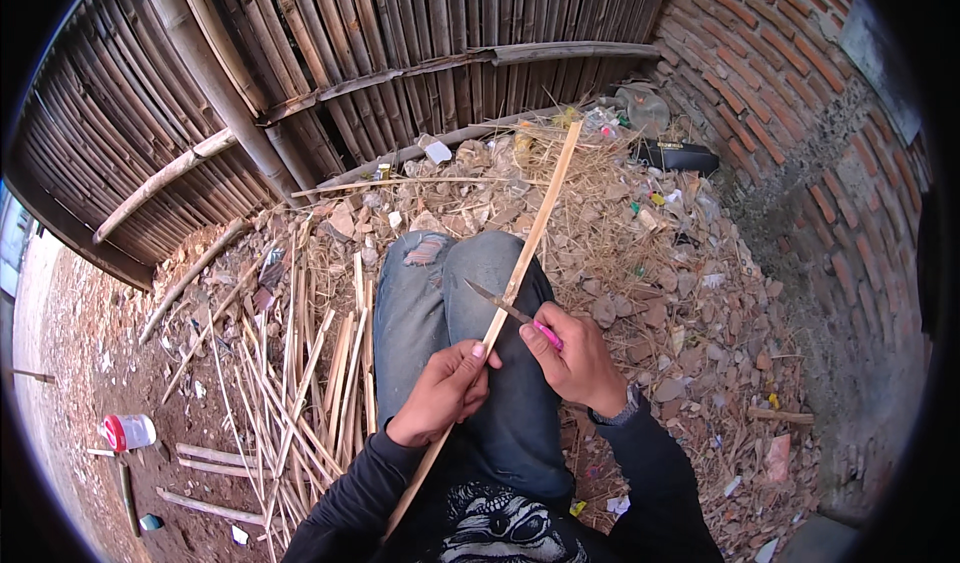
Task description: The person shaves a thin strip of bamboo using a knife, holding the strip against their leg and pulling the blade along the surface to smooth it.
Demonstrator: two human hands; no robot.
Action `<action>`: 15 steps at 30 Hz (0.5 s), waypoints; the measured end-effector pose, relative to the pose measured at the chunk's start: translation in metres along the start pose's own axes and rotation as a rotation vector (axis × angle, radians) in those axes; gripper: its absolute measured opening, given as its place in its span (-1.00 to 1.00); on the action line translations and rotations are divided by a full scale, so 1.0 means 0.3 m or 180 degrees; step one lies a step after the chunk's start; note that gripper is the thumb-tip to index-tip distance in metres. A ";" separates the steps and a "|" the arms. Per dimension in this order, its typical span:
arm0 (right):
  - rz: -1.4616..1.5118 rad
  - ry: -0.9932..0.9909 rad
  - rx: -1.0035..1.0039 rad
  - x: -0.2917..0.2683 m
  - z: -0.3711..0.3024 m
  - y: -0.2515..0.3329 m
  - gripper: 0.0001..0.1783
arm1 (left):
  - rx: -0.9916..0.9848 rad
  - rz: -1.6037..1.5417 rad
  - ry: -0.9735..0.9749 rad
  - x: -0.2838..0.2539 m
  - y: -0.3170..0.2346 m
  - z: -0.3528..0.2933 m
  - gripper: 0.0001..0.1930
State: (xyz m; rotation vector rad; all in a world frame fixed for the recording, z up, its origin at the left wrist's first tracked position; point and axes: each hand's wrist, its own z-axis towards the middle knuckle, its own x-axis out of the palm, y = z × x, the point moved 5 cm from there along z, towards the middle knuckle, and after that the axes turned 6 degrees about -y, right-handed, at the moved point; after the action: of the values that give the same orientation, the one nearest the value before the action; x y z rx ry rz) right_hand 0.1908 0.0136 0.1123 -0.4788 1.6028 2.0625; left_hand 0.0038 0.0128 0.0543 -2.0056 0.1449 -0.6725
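My left hand (449, 391) is closed around a long, pale bamboo strip (541, 221), which slants from my lap up past my knees. In my right hand (578, 363) is a knife (497, 301) with a pink handle, gripped with the thumb along it. Its narrow blade crosses the strip just above my left fingers and points up and to the left; whether the edge bites into the strip I cannot tell. Both hands are over my legs in worn jeans (408, 303). The lower end of the strip runs beneath my left forearm.
Many split bamboo strips (340, 368) lie in a loose pile to my left. Beyond them is a white tub with a red lid (128, 432). Rubble and straw (680, 333) cover the ground. A bamboo fence (400, 23) stands ahead, a brick wall (780, 73) at the right.
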 end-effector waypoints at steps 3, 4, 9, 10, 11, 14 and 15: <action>-0.0765 -0.0216 -0.0362 0.027 -0.004 -0.050 -0.53 | 0.0011 -0.0177 0.0062 0.014 0.009 0.011 -0.66; -0.1078 -0.0341 -0.0568 0.031 -0.002 -0.050 -0.51 | -0.0009 -0.0205 0.0038 0.013 0.013 0.011 -0.66; -0.1633 -0.0626 -0.1289 0.018 0.059 -0.088 -0.45 | -0.0151 -0.0465 -0.0055 0.005 0.037 0.022 -0.67; -0.1643 -0.0637 -0.1292 0.012 0.072 -0.087 -0.45 | -0.0110 -0.0588 -0.0057 0.012 0.032 0.030 -0.66; -0.1696 -0.0615 -0.1290 0.011 0.082 -0.087 -0.44 | -0.0069 -0.0712 -0.0056 0.018 0.026 0.035 -0.65; -0.1820 -0.0521 -0.1259 0.036 0.060 -0.073 -0.44 | 0.0015 -0.0447 -0.0175 0.005 0.023 0.042 -0.65; -0.1880 -0.0469 -0.1204 0.044 0.050 -0.071 -0.44 | 0.0018 -0.0444 -0.0172 0.006 0.022 0.040 -0.65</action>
State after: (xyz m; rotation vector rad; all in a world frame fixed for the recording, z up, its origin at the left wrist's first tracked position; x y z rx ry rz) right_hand 0.1924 0.0343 0.0918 -0.7984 0.8424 1.8702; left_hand 0.0127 0.0179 0.0451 -2.0398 -0.0295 -0.7049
